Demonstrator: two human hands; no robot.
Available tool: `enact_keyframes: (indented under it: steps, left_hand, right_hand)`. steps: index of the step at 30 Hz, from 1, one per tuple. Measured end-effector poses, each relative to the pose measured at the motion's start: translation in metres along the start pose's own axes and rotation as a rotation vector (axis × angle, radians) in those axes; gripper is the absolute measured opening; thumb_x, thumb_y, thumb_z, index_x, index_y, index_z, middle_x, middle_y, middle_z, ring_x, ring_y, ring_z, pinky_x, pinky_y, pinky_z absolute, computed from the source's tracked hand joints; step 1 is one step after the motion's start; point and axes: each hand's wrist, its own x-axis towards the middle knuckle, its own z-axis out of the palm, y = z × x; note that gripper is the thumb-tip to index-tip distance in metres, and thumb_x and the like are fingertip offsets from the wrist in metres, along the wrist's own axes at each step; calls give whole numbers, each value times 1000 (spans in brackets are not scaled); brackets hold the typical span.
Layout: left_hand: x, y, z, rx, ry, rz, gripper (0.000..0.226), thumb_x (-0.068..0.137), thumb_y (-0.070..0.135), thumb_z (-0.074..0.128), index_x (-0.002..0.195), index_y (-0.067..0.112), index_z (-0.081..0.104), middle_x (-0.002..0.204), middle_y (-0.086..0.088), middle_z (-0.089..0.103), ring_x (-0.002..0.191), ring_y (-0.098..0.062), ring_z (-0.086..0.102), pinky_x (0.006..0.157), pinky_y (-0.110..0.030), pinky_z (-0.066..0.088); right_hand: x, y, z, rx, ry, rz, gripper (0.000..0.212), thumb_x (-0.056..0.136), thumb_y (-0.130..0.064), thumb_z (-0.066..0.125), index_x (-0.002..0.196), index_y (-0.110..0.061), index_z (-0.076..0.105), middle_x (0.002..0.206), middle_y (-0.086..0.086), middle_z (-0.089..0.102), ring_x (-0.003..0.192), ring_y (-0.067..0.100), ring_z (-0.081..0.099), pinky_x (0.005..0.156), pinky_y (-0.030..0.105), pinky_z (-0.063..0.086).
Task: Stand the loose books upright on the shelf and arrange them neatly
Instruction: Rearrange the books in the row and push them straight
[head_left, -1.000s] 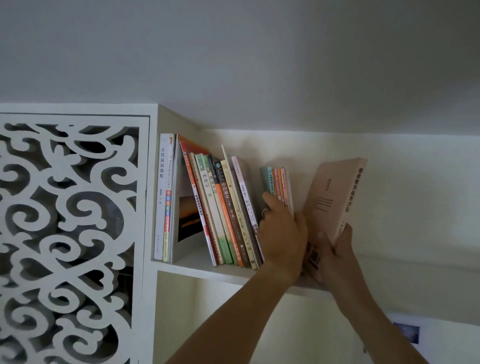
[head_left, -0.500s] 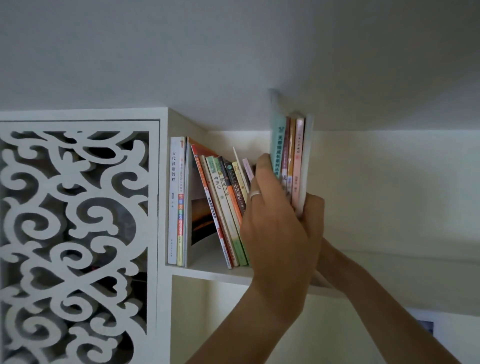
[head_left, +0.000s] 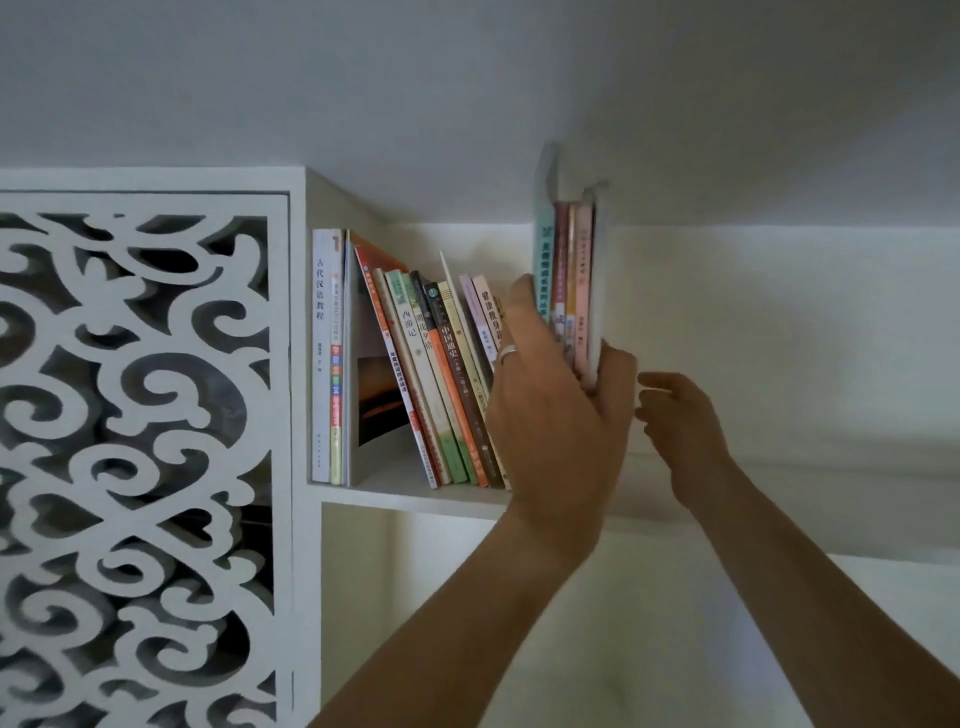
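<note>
My left hand (head_left: 556, 415), with a ring on one finger, grips a bundle of several thin books (head_left: 569, 270) by its lower end. It holds the bundle upright above the white shelf (head_left: 415, 501), and the tops reach almost to the ceiling. My right hand (head_left: 685, 426) hovers just right of the bundle with loosely curled fingers and holds nothing. Left of my hand a row of books (head_left: 441, 374) leans to the left. Two upright books (head_left: 327, 353) stand against the shelf's left wall.
A white carved lattice panel (head_left: 135, 415) fills the left side. The ceiling (head_left: 519, 104) hangs low over the shelf. The shelf board runs on to the right behind my right hand, along a pale wall (head_left: 779, 338).
The pinkish book my right hand held a second ago has left that hand. My left hand has lifted the thin books off the shelf, and my right hand has drawn away to the right.
</note>
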Motion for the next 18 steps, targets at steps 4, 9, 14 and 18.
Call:
enact_keyframes:
  steps: [4,9,14,18]
  left_hand:
    - [-11,-37,33,71,-39,-110,56,96,26,67,140,16,35,117,2,61,95,-2,59,76,-14,57]
    - [-25,-60,55,230,-132,-151,63,98,36,60,149,10,33,132,-10,61,115,-23,66,93,-37,61]
    - [-26,-74,55,545,-141,-8,62,105,52,42,141,2,49,146,-21,47,124,-31,51,100,-41,50]
    - [-27,-110,39,613,-154,183,71,108,50,38,160,3,27,166,-16,19,151,-30,25,123,-38,20]
  right_hand:
    - [-22,-18,-18,-104,-271,-207,43,98,-9,46,120,-39,68,106,0,73,90,22,73,87,40,59]
    - [-31,-10,-31,-369,-705,-265,75,93,-15,69,145,-58,37,131,-19,61,116,6,63,98,38,56]
    - [-34,6,-22,-368,-687,-275,95,87,-18,81,152,-59,26,134,-16,61,115,12,66,95,41,59]
    - [-27,14,-4,-474,-565,-364,94,85,-36,81,152,-63,21,141,-14,58,118,5,64,102,37,55]
